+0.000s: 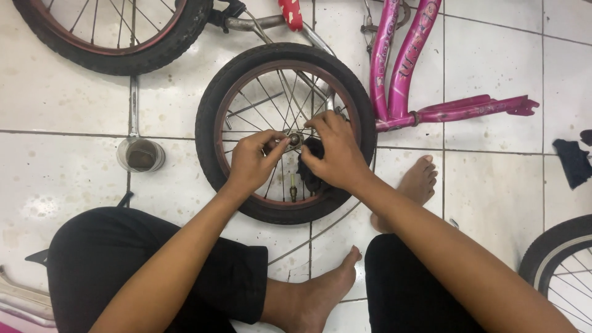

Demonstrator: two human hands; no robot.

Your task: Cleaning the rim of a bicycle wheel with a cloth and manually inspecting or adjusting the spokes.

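Two hands at hub (295,139) | small black-tyred wheel (209,132), flat | grip: pinching hub

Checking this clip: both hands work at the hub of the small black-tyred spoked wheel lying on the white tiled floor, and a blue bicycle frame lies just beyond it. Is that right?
Not quite. The head view shows the bicycle frame beyond the small black-tyred spoked wheel is pink, not blue. The rest holds: the left hand and right hand both work at the hub, with the wheel lying on the white tiled floor.

left hand (251,161): fingers curled, pinching | right hand (333,153): fingers bent, gripping | both forearms extended forward, converging
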